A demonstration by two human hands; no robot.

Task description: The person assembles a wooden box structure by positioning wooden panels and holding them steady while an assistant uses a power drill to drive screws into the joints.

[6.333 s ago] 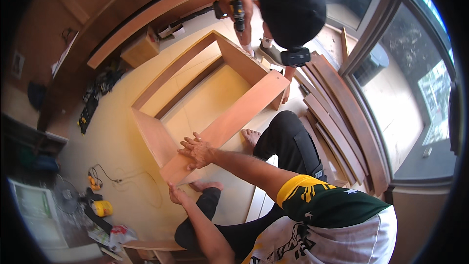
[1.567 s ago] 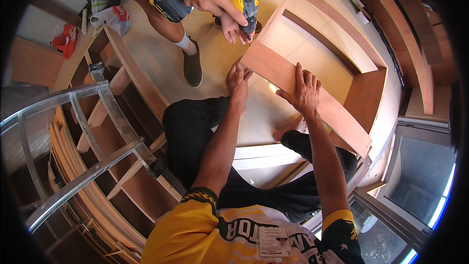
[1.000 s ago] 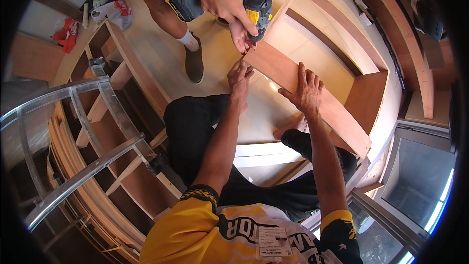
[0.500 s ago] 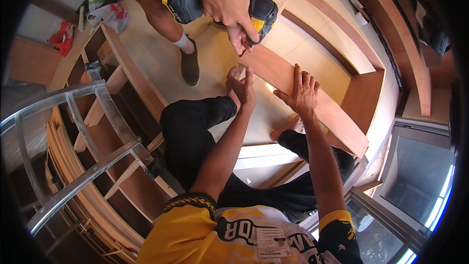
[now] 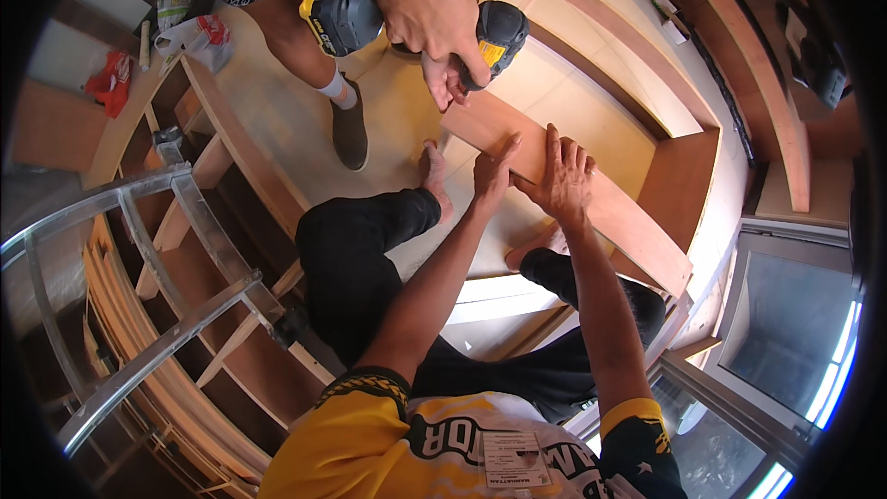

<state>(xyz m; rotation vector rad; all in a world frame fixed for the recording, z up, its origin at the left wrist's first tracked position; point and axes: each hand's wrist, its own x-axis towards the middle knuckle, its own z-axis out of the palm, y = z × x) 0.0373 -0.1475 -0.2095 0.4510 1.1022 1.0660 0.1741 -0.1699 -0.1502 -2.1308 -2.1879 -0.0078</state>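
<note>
A long reddish-brown wooden board (image 5: pixel 637 226) slants from the upper middle down to the right, bridging the wooden frame. My left hand (image 5: pixel 496 171) grips its near edge, with a finger up on the face. Just right of it, my right hand (image 5: pixel 564 180) is laid over the board, fingers across the top face and thumb toward my left hand. At the board's far end, another person's hands (image 5: pixel 430 9) hold a black and yellow cordless drill (image 5: pixel 502 32) against or very close to it. The drill's tip is hidden.
An aluminium ladder (image 5: pixel 152 351) leans at the left over a wooden shelf frame (image 5: pixel 240 143). Another wooden frame (image 5: pixel 684 180) stands at the right. The other person's shoe (image 5: pixel 349 134) is on the floor ahead. Plastic bags (image 5: pixel 199 40) lie at the upper left, and a glazed metal frame (image 5: pixel 785 314) at the right.
My left hand has moved right, from loosely open near the board's far end to a grip on its near edge. My right hand has shifted slightly left and stays on the board.
</note>
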